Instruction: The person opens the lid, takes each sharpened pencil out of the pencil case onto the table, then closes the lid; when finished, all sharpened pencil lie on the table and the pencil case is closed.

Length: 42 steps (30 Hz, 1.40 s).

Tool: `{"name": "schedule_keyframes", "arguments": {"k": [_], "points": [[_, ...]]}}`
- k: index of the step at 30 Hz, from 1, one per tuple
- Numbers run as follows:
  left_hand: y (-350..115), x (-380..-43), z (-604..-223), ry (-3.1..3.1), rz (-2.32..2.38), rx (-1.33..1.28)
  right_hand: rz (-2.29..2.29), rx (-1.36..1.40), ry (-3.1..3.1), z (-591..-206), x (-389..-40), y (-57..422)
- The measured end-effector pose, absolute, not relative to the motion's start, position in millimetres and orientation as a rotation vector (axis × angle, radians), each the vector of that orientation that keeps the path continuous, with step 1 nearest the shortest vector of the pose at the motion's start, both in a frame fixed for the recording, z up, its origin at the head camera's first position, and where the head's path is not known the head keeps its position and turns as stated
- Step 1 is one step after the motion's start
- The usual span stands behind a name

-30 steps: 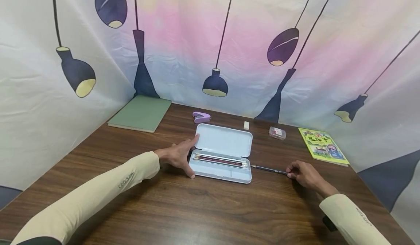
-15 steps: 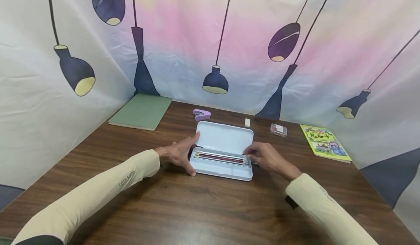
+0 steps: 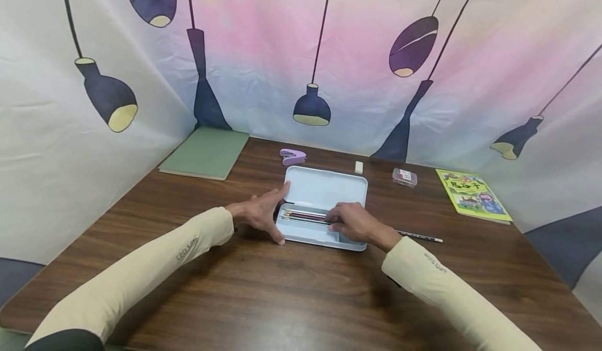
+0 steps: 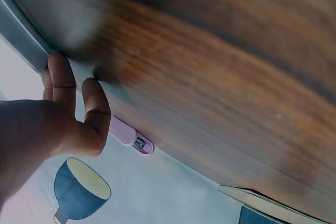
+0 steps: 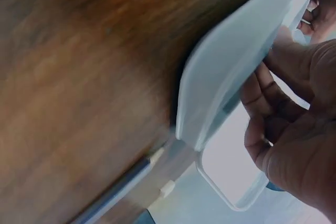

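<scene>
A light blue pencil case (image 3: 305,231) lies on the table, its lid (image 3: 324,186) folded back. Several pencils (image 3: 301,214) lie side by side in its rear part. My left hand (image 3: 261,213) is spread at the case's left end, thumb at the front edge and fingers by the lid. My right hand (image 3: 358,223) reaches over the right half, fingers bent down at the pencils' right ends. In the right wrist view its fingertips are hidden inside the case, so I cannot tell whether they pinch a pencil. A dark pencil (image 3: 420,236) lies on the table, right of the case.
Behind the case are a purple stapler (image 3: 292,157), a white eraser (image 3: 359,167) and a small clear plastic box (image 3: 404,177). A green notebook (image 3: 204,153) lies at the back left, a yellow-green picture book (image 3: 472,196) at the back right. Printed cloth hangs around the table.
My right hand has let go of the dark pencil on the table and moved left, over the pencils in the case. The left hand has stayed at the case's left end.
</scene>
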<state>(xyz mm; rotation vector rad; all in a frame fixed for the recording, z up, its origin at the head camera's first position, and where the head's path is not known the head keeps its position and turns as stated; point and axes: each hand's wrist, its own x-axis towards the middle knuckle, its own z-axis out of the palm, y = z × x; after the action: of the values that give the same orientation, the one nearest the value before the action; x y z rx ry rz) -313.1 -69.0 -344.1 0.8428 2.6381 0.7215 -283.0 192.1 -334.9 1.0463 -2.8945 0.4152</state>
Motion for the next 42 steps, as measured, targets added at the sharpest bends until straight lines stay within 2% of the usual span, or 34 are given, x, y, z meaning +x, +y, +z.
{"name": "schedule_keyframes", "arguments": {"k": [9,27,33,42], "points": [[-70,-313,-343,2.64,0.695,0.827,0.441,0.851,-3.057,-336,-282,182],[-69,-312,-344,2.637,0.711,0.802,0.49,0.873,-3.012,-327,-283,188],[-68,-309,-345,2.654,0.702,0.838,0.532,0.901,-2.863,-307,-281,210],[-68,-310,-345,2.646,0.706,0.832,0.365,0.823,-2.775,-297,-272,285]]}}
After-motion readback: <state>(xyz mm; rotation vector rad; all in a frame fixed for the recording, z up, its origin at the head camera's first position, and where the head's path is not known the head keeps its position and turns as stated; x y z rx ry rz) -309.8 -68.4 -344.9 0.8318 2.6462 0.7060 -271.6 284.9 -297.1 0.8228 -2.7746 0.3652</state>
